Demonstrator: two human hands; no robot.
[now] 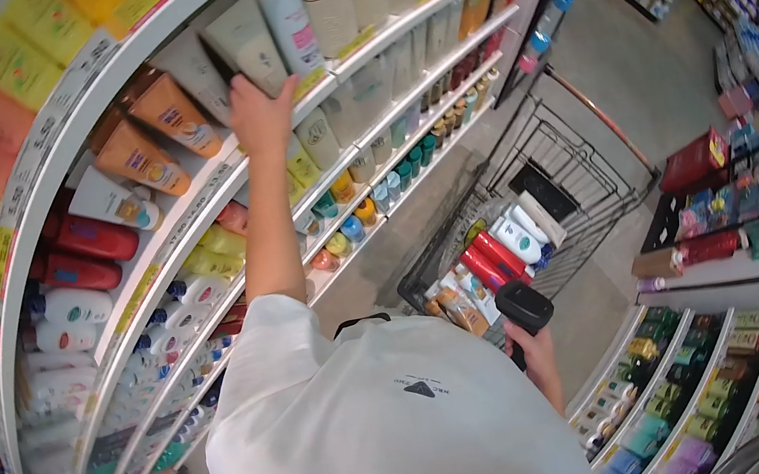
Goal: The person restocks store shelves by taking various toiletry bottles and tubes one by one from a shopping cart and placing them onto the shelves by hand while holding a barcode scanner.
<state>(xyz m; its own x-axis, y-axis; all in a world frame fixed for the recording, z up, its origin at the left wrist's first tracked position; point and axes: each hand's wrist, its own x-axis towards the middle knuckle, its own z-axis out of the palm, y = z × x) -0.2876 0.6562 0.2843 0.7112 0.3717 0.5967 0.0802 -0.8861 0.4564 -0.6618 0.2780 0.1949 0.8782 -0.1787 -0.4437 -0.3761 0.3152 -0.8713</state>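
Note:
My left hand (262, 112) reaches up to a shelf of lotions. Its thumb and fingers sit on either side of the lower end of a pale tube (245, 45), closed around it. Beside that tube stand another whitish tube (194, 75) and a white bottle with pink print (288, 22). Orange tubes (171, 109) are to the left on the same shelf. Low at my right side, my right hand (541, 361) is wrapped around the handle of a black handheld scanner (524, 307), in front of the shopping cart.
The wire shopping cart (585, 135) holds red bottles (493, 260), white bottles (519, 235) and orange tubes (460, 309). Curved shelves with price labels rise on the left. More product shelves (698, 374) stand at lower right, with a display rack (749, 202) above them.

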